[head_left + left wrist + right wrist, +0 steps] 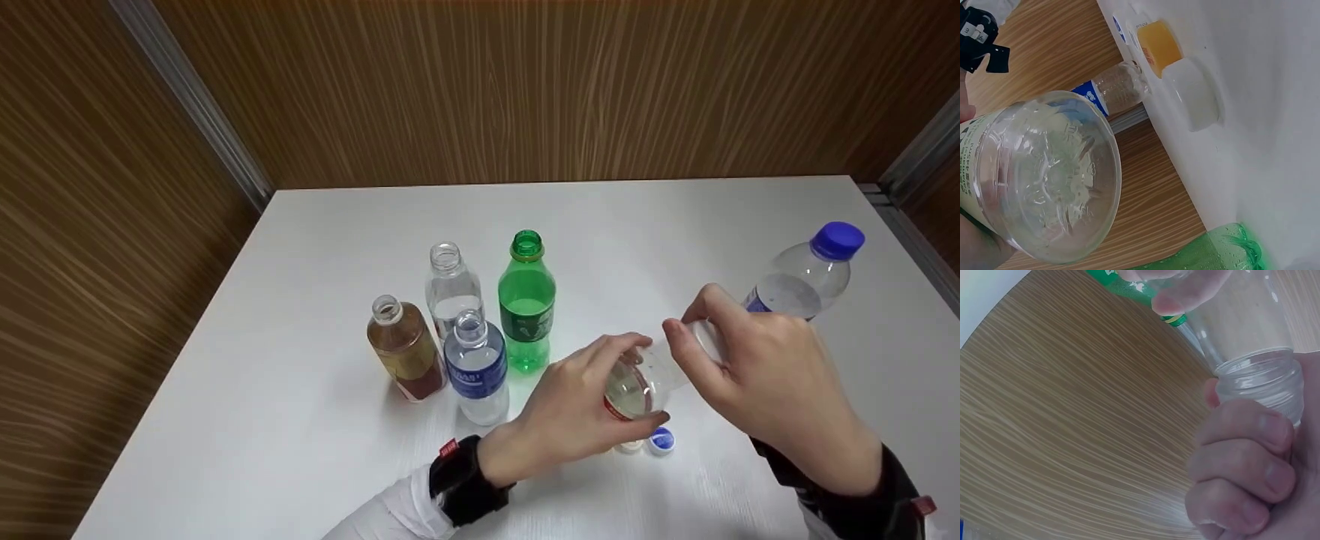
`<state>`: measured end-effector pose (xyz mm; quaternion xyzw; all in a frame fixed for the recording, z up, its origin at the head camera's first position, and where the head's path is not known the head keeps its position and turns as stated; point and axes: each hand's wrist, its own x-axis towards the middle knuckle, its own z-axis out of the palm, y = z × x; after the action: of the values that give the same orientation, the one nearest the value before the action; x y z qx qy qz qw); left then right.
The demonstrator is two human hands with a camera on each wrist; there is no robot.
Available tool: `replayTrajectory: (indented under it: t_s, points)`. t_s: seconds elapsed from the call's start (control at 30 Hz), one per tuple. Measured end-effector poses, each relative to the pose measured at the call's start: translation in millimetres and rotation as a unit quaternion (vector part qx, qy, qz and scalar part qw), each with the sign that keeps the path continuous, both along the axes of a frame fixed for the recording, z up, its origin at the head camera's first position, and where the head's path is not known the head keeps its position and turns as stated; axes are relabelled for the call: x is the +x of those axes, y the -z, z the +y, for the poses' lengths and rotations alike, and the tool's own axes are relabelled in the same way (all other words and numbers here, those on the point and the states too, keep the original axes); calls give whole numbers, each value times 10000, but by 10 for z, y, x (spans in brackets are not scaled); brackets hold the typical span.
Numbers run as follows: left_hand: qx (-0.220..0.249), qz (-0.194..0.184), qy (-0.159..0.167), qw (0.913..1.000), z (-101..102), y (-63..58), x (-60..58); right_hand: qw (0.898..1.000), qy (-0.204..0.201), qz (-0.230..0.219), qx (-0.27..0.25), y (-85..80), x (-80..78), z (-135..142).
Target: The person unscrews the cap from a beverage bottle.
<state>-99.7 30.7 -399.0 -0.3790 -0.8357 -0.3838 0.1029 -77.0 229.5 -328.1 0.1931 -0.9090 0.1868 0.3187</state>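
My left hand (574,401) grips a clear plastic bottle (637,386) round its body, tilted with its neck toward the right. At that neck my right hand (757,375) pinches a white cap (709,341) between thumb and forefinger. In the right wrist view the threaded bottle neck (1261,382) shows just above my curled fingers, which hide the rest of the mouth. The left wrist view looks at the bottle's ridged base (1067,174). Below the hands lie loose caps: a blue one (661,441), an orange one (1158,48) and a white one (1190,93).
Left of my hands stand uncapped bottles: a green one (527,292), a clear one (454,289), a blue-labelled one (476,371) and a brown-tinted one (409,349). A bottle with a blue cap (802,277) stands at the right. Wood-grain panels (525,90) border the white table (262,337).
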Motion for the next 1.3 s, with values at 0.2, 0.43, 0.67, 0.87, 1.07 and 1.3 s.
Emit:
replayTrajectory:
  t_s: [0.2,0.43,0.67,0.87,1.07,1.3]
  points:
    - [-23,-478,255,9985,-30,-26,-12,9985,-521,192,32,19,-54,56]
    - [66,-1373,991,9855,-68,-70,-65,9893,-1297,665,-61,28,-116,105]
    - [-101,-1853,1221,9750,-98,-88,-101,9726,-2091,1014,5,41,-201,133]
    - [-17,-1496,1043,9832,-91,-77,-103,9846,-1633,628,-16,40,-159,143]
    - [-83,-282,412,9987,-39,-24,-67,9964,-605,-257,-532,-16,-21,99]
    - [-106,207,45,9997,-23,9,-63,9951,97,-781,-606,-65,76,-11]
